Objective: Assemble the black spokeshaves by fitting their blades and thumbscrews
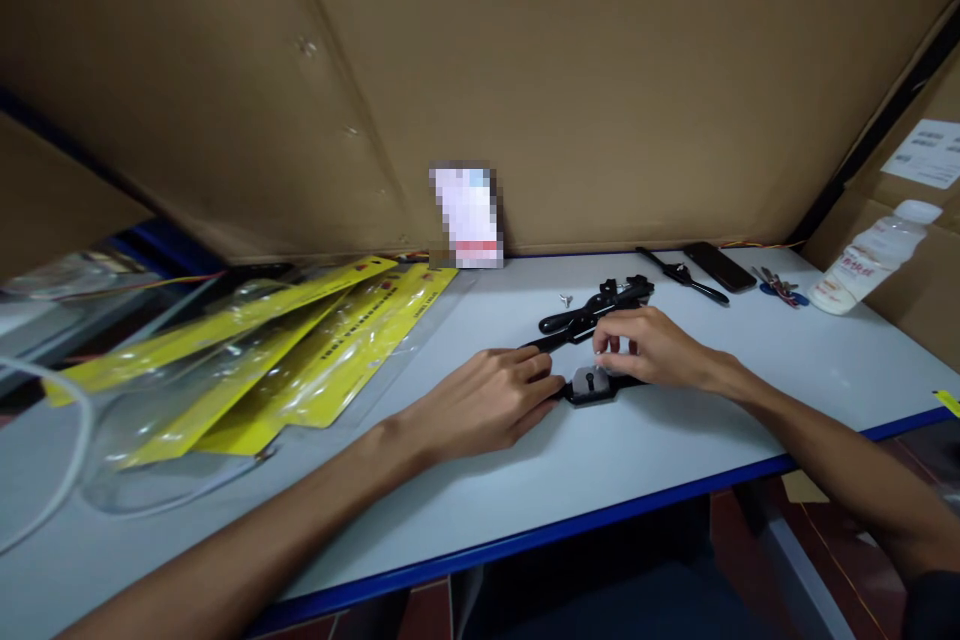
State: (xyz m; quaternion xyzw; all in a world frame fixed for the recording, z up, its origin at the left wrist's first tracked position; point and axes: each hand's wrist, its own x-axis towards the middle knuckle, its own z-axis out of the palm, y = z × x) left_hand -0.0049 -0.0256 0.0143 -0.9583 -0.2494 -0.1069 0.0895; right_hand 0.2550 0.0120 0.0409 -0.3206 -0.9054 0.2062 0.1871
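Note:
A black spokeshave with a grey slotted blade plate lies on the table in front of me. My left hand is closed around its left handle. Just above the plate, my right hand is in a pinch, thumb against fingertips. Something small and shiny shows at those fingertips, too small to name. Behind my hands lie more black spokeshaves, partly overlapping and partly hidden by my right hand. Small silver thumbscrews rest beside them.
Yellow-carded clear plastic packages are spread at the left, near a white cable. A lit, blurred phone leans on the cardboard wall. At the right are another spokeshave, a dark phone, keys and a bottle.

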